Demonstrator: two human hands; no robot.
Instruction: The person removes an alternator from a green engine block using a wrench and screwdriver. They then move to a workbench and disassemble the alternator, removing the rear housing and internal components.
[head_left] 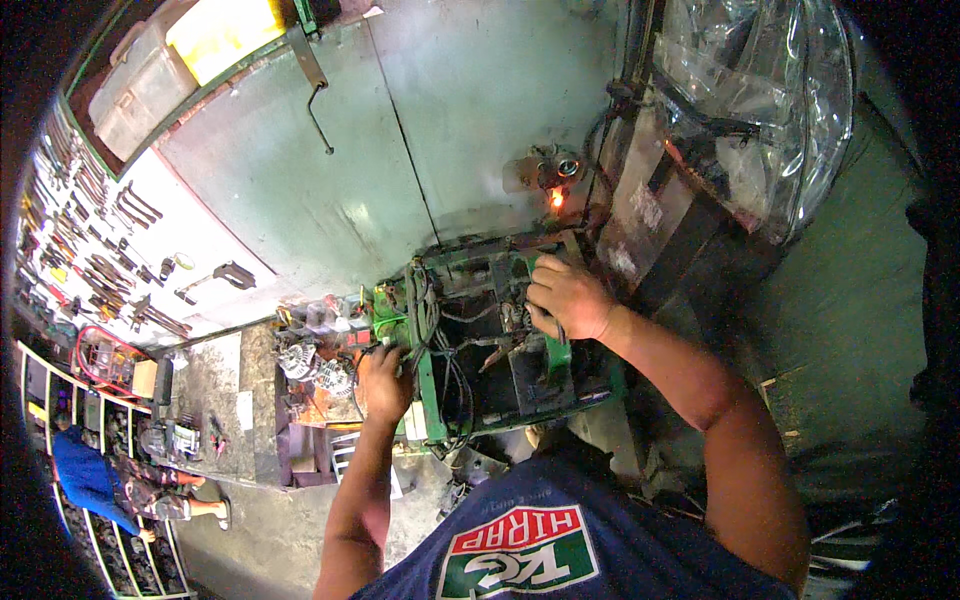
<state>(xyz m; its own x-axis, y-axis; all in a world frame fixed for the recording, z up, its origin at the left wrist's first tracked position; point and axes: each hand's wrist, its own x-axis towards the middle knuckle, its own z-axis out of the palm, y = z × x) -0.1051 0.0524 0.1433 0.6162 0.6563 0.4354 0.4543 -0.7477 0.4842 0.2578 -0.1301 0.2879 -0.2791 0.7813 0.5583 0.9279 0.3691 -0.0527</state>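
Observation:
In front of me stands a green metal frame (432, 395) like a test bench, with dark loose cables (462, 385) draped over its left side. My right hand (572, 300) is over the right part of the frame, fingers curled closed beside a green bracket (556, 358); what they grip is hidden. My left hand (383, 385) is at the frame's left edge, its fingers bent closed around something dark that I cannot make out. Just left of it, silver vented alternators (332, 374) sit on an orange surface. Small metal parts (512, 318) lie inside the frame near my right fingers.
An orange lamp (557, 199) glows on the grey wall panel (480, 110). Clear plastic sheeting (770, 120) hangs at the right. Many tools (130, 207) hang on a white board at the left, above a workbench (215, 400). A person in blue (92, 470) is by a rack, lower left.

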